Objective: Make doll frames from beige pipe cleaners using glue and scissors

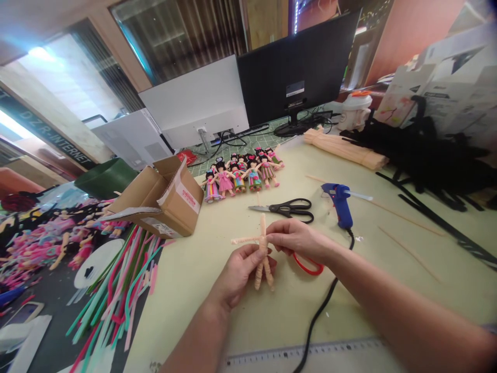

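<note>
Between my hands is a beige doll body (262, 259) made of wrapped pipe cleaner, with two legs, a neck stub and one arm stretched to the left. My left hand (241, 274) grips it at the waist with thumb and fingers. At its right shoulder, my right hand (297, 238) pinches with thumb and forefinger, covering that side's arm. A red handle loop (313, 269) shows beneath my right hand; the rest of that tool is hidden. Black-handled scissors (289, 208) lie just beyond. A blue hot glue gun (338, 202) stands to the right, its cord running toward me.
Finished dolls (240, 173) stand grouped at the back, beside an open cardboard box (171, 202). Colourful pipe cleaners (116, 290) spread at left. Beige bundles (345, 147) and black pipe cleaners (419, 155) lie at back right. A ruler (310, 352) lies along the near edge.
</note>
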`<state>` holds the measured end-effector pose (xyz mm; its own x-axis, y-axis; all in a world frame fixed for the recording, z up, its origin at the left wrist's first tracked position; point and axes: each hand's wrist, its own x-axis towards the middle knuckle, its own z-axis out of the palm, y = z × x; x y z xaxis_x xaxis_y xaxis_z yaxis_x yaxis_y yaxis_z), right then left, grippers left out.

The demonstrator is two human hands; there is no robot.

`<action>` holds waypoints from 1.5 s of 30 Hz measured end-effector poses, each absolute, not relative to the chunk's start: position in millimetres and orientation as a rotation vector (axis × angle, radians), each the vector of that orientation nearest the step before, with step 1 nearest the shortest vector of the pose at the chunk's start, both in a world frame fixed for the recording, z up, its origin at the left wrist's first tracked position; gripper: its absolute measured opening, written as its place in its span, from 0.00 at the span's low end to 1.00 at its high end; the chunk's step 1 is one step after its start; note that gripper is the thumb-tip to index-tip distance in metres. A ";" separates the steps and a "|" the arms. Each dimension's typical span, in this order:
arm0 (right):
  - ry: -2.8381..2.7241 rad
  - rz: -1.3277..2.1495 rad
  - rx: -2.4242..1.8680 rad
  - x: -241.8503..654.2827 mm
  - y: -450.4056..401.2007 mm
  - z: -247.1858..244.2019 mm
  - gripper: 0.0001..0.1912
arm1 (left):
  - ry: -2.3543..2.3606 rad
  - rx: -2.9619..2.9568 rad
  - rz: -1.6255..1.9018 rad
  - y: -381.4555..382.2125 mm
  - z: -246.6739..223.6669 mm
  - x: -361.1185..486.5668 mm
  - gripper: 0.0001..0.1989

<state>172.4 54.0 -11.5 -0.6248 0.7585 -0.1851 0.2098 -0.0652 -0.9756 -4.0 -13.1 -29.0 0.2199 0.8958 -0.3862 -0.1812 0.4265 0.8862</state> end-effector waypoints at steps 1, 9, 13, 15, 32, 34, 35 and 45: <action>-1.780 1.746 -1.022 171.2 53.8 -13.3 0.13 | 1.082 0.826 0.882 -13.2 -28.6 -3.9 0.17; -1.710 1.783 -1.020 171.5 49.8 -3.4 0.20 | 1.139 0.824 0.948 -12.3 -27.2 -7.2 0.16; -1.700 1.784 -0.994 171.7 51.8 -8.8 0.15 | 1.150 0.796 1.000 -11.0 -27.1 -9.3 0.18; -1.629 1.775 -1.007 169.5 52.8 -14.5 0.14 | 1.145 0.782 1.022 -10.9 -27.5 -9.9 0.20; -1.494 1.745 -1.060 163.2 52.8 -24.3 0.18 | 1.180 0.649 1.174 -2.6 -30.6 -23.9 0.18; -1.524 1.772 -1.038 161.6 52.2 -24.0 0.16 | 1.170 0.629 1.176 -1.6 -30.7 -24.0 0.19; -1.525 1.774 -1.033 160.7 51.9 -23.9 0.15 | 1.159 0.620 1.177 -1.6 -30.6 -23.4 0.19; -1.448 1.641 -1.072 160.8 52.8 -27.1 0.13 | 1.083 0.644 1.073 -5.7 -30.2 -20.8 0.18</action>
